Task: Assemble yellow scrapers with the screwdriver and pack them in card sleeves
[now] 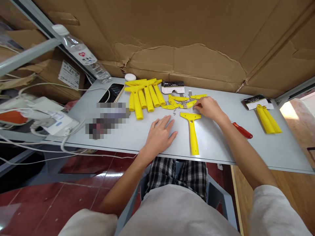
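Observation:
My left hand (161, 133) lies on the tabletop with its fingers spread, holding nothing. My right hand (208, 108) reaches into the pile of small parts, its fingertips pinched together beside a flat yellow piece (191, 104); what they grip, if anything, is too small to make out. Between my hands a yellow T-shaped scraper handle (193, 134) lies with its head pointing away from me. Small metal screws (174, 112) are scattered left of its head. Metal plates (184, 103) lie among the other yellow pieces (172, 101).
Several yellow scraper handles (147, 96) are stacked at the back, near black-and-white packets (173, 88) and a phone (112, 93). A red screwdriver (242, 130) and two yellow handles (268, 121) lie right. Left are a bottle (83, 55), white cables (73, 152) and a blurred-out patch.

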Action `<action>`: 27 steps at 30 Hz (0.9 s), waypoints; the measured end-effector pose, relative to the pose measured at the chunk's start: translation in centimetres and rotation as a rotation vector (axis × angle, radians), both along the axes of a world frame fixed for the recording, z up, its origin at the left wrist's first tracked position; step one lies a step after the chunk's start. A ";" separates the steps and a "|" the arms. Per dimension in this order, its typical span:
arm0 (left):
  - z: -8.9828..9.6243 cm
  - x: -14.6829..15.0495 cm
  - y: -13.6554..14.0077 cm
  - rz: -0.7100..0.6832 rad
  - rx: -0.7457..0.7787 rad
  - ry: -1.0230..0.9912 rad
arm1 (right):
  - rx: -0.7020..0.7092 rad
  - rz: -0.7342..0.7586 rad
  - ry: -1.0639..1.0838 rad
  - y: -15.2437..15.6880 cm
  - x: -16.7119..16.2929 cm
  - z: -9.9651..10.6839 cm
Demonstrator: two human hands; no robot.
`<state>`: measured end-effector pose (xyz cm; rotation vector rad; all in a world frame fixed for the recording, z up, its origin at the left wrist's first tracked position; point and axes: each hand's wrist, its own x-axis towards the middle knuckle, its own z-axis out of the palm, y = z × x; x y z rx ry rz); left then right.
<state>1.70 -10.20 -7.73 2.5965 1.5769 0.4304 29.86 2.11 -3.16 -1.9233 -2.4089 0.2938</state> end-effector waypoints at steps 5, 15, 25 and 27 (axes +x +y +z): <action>2.0 -0.9 2.0 -0.063 -0.030 -0.080 | 0.005 0.027 -0.028 -0.9 1.2 0.1; 5.1 0.8 10.3 -0.337 0.096 -0.007 | 0.030 0.079 -0.080 -2.0 1.4 0.2; 3.1 -0.4 10.0 -0.372 0.059 0.007 | 0.110 0.186 0.162 -3.2 0.8 1.0; 3.0 -0.5 10.0 -0.385 0.068 0.015 | 0.120 0.266 0.191 -3.7 0.0 0.8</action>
